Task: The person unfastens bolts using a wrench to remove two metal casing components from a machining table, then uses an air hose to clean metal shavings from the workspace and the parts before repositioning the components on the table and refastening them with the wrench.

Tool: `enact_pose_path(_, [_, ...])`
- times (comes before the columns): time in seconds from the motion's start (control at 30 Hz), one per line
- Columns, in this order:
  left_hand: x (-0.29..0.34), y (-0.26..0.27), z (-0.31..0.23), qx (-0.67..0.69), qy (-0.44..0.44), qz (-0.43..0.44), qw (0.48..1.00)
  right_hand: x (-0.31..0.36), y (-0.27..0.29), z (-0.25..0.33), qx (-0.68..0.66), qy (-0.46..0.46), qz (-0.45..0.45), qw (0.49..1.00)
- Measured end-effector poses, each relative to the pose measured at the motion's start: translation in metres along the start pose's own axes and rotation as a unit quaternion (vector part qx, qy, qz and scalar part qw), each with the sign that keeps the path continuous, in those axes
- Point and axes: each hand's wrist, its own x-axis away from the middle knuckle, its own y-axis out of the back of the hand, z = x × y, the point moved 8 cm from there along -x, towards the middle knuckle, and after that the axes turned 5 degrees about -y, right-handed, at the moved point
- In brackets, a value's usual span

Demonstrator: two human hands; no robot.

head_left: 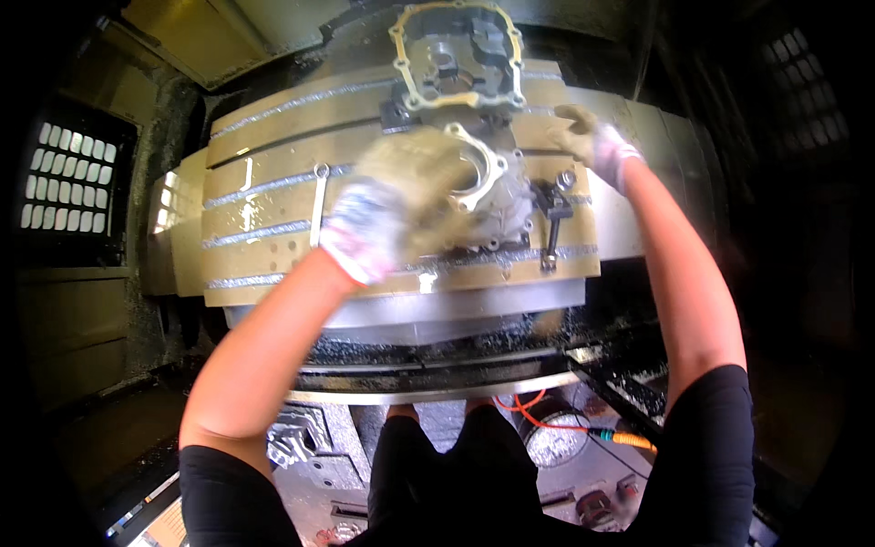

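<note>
Both my hands wear tan work gloves with pale cuffs. My left hand [415,178] is smeared by motion over the left side of a grey cast-metal housing [506,205] with a round bore; its fingers cannot be made out, nor whether it touches the casting. My right hand [588,141] is beyond the casting's right side, fingers apart, and nothing shows in it. Nearest below it is a dark clamp with a bolt [554,205] beside the housing. Behind stands an open frame-like casting [456,96] with a bright machined rim. A combination wrench [319,205] lies left of my left hand.
The slotted machine table [264,173] has metal chips in its grooves and wet patches. A metal ledge [428,395] runs along the front. Below it are an orange hose [538,419] and a round container of chips [556,442]. Dark enclosure walls with a grilled window [68,178] flank the table.
</note>
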Motion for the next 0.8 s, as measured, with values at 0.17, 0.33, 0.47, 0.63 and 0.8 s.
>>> enact_pose_path(0.17, [-0.038,-0.061,-0.015,-0.059,0.01,0.041,0.997,-0.079,-0.042,0.049,0.207,0.019,0.024,0.978])
enact_pose_path(0.33, [-0.04,-0.056,-0.013,-0.047,-0.008,0.009,0.999,-0.112,-0.061,0.058,0.26,0.054,0.043,0.963])
enact_pose_path(0.47, [-0.042,-0.053,-0.012,-0.051,0.003,0.004,0.999,-0.118,-0.073,0.043,0.287,0.103,0.102,0.947])
enact_pose_path(0.63, [-0.042,-0.05,-0.011,-0.042,0.009,0.006,0.999,-0.101,-0.057,0.049,0.187,0.089,0.076,0.975])
enact_pose_path(0.8, [-0.047,-0.059,-0.01,-0.04,0.0,0.0,0.999,-0.119,-0.04,-0.019,0.128,0.107,0.001,0.986])
